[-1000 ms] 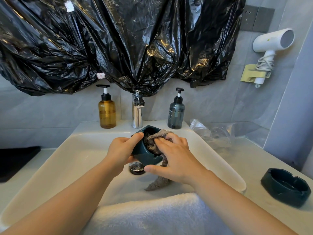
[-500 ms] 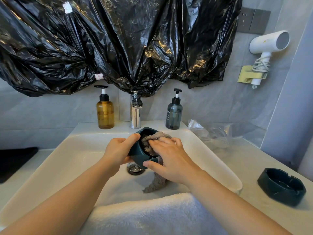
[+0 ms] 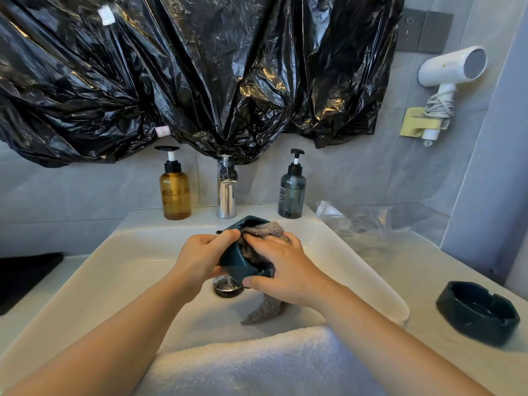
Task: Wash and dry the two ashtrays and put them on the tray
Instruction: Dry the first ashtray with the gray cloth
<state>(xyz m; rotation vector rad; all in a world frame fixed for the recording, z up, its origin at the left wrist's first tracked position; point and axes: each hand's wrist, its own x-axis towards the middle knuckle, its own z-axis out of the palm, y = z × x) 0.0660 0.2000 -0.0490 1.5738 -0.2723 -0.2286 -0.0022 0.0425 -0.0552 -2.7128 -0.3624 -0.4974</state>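
Over the white sink (image 3: 120,270) my left hand (image 3: 200,258) grips a dark teal ashtray (image 3: 237,265), tilted on its side with its hollow facing right. My right hand (image 3: 283,267) presses a grey-brown cloth (image 3: 265,228) into the hollow, thumb hooked under the lower rim; the cloth's loose end hangs down to the basin. A second dark ashtray (image 3: 477,311) sits upright on the counter at the right. A dark tray-like slab (image 3: 25,278) lies at the far left.
A chrome tap (image 3: 226,192) stands behind the basin between an amber pump bottle (image 3: 175,192) and a grey pump bottle (image 3: 292,192). A white towel (image 3: 251,364) drapes over the sink's front edge. Crumpled clear plastic (image 3: 360,224) lies at the back right. A hair dryer (image 3: 448,70) hangs on the wall.
The ashtray has turned a little in my left hand and my right hand has shifted the cloth inside it. The view has drifted slightly.
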